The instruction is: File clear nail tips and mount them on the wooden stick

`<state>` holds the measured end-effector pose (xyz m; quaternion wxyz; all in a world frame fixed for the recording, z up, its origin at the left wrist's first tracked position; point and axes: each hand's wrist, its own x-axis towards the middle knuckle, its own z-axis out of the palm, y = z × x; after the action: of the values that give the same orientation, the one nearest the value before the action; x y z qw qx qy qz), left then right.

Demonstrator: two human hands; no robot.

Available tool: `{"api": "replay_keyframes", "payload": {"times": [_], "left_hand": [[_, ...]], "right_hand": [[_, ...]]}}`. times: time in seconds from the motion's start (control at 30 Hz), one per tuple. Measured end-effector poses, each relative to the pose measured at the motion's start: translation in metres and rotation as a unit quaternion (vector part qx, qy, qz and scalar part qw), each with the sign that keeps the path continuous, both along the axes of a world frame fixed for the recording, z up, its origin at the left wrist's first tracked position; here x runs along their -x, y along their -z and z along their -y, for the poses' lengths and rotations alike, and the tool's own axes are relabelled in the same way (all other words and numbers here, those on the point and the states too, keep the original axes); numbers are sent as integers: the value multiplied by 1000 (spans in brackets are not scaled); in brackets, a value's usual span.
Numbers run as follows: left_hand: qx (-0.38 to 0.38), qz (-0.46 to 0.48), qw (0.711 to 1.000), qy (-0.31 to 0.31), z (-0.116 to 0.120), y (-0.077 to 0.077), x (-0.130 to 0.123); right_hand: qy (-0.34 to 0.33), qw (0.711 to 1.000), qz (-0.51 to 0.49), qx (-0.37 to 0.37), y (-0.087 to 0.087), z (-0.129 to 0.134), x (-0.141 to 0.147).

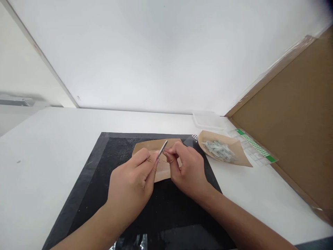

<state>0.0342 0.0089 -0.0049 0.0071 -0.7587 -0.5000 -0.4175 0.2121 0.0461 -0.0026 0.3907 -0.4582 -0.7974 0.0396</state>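
My left hand [132,177] is closed in a pinch on a thin, narrow strip [162,148], pale on one face with a dark edge, which points up and to the right. My right hand [187,166] has thumb and forefinger pressed together right beside the strip; what lies between those fingertips is too small to make out. Below both hands, partly hidden by them, is a brown paper tray [143,145] with a few tiny pale bits in it.
A black mat [91,194] lies under the hands on the white table [31,180]. To the right, a second brown paper tray [241,156] holds a heap of pale greenish slivers [220,150]. Near it are a clear plastic sheet with a green printed band [256,146], a translucent lid [208,119] and a cardboard wall [293,121].
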Motion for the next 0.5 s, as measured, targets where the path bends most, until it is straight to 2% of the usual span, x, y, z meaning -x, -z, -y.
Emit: {"api": "replay_keyframes", "payload": {"times": [0.13,0.3,0.5], "left_hand": [[-9,10,1000,9,-1,1,1],[26,48,998,16,-3,1,7],[48,65,996,32,-5,4,7]], "right_hand": [[-23,998,-44,39,5,-2,-7],[-36,990,-103,91,5,-2,-12],[-63,959,-217,169,6,-2,-15]]}}
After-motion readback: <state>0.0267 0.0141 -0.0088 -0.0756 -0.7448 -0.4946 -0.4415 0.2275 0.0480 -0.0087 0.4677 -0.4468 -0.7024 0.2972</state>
